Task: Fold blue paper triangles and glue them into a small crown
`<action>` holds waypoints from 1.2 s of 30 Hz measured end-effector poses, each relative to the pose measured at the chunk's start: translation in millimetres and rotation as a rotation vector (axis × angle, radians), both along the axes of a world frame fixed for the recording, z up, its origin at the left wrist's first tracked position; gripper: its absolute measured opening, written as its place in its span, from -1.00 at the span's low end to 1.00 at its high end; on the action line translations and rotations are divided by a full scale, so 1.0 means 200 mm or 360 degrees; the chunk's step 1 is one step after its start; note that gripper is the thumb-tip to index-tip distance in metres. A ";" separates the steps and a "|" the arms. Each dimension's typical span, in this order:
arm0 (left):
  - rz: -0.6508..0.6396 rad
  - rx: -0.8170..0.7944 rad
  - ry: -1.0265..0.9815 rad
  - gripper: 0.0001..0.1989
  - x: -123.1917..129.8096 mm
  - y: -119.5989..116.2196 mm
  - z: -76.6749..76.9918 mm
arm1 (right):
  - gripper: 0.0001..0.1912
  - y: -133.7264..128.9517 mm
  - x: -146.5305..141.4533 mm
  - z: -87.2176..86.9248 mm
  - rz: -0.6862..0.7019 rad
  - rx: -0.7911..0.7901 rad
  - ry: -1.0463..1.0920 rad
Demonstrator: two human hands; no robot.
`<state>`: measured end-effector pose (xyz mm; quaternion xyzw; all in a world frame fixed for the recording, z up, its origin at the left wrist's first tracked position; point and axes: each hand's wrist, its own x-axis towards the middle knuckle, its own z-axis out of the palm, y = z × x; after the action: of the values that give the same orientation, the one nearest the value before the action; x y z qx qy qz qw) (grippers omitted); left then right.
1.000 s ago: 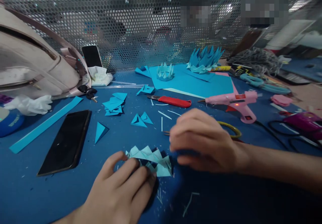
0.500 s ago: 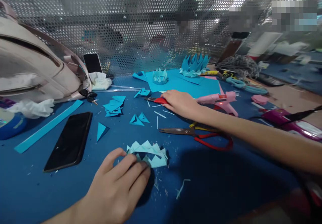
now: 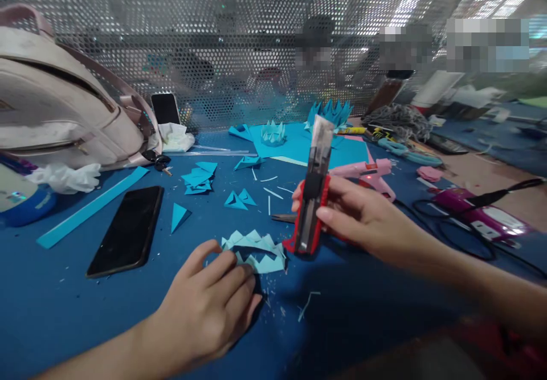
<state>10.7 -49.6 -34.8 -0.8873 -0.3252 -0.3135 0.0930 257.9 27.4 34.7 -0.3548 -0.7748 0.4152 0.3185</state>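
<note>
While the left hand [image 3: 213, 297] grips the near left of a pale-blue zigzag paper ring [image 3: 256, 250], the right hand [image 3: 356, 212] clasping a red plastic box cutter [image 3: 314, 197], blade up, just right.

Hands numbered two: one left hand [image 3: 213, 306] and one right hand [image 3: 363, 212]. Zigzag-edged paper rings totalled three: a pale front ring [image 3: 273, 261], a pale rear ring [image 3: 272, 136] and a deep-blue spiked ring [image 3: 329, 113]. Phones came to two: one flat phone [image 3: 126, 232] and one upright phone [image 3: 164, 108]. Single items recorded were one box cutter [image 3: 314, 186], one pink glue gun [image 3: 361, 170], one backpack [image 3: 64, 112] and one long blue strip [image 3: 94, 206]. Three blue triangular pieces lay outside the pile: a left piece [image 3: 179, 218] and two side-by-side pieces [image 3: 235, 201]. The pile [image 3: 200, 178] overlapped too much for a count.
</note>
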 end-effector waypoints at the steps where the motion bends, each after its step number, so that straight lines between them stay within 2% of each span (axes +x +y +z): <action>1: -0.0009 -0.0007 0.0002 -0.87 0.00 0.00 0.00 | -0.81 -0.04 -0.01 -0.01 0.0031 -0.0057 0.0053; 4: -0.0026 0.0010 -0.0002 -0.86 0.00 0.00 0.01 | -0.81 -0.12 -0.05 -0.04 0.0106 -0.0141 0.0142; 10: -0.0062 0.0025 0.0034 -0.86 -0.01 0.00 0.02 | -0.78 -0.19 -0.08 -0.01 0.0137 0.0003 0.0252; 15: -0.0080 0.0053 0.0063 -0.83 -0.02 0.00 0.02 | -0.73 -0.24 -0.13 -0.10 0.0132 0.0167 -0.0233; 18: -0.0080 0.0069 0.0065 -0.83 -0.02 0.00 0.02 | -0.78 -0.26 -0.16 -0.16 0.0139 0.0383 -0.0319; 21: -0.0082 0.0068 0.0075 -0.81 -0.03 0.00 0.02 | -0.83 -0.26 -0.18 -0.16 0.0085 0.0511 -0.0325; 26: -0.0077 0.0081 0.0076 -0.79 -0.03 0.00 0.02 | -0.86 -0.23 -0.21 -0.14 0.0078 0.0443 -0.0450; 30: -0.0069 0.0112 0.0071 -0.79 -0.02 0.00 0.02 | -0.86 -0.23 -0.23 -0.17 -0.0031 0.0408 -0.0599; 36: -0.0069 0.0127 0.0083 -0.81 -0.02 0.00 0.01 | -0.83 -0.24 -0.24 -0.19 -0.0030 0.0485 -0.0572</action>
<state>5.9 -48.8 -32.4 -0.8976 -0.2906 -0.3049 0.1299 210.3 -21.2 -3.8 -0.3780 -0.8694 0.2207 0.2291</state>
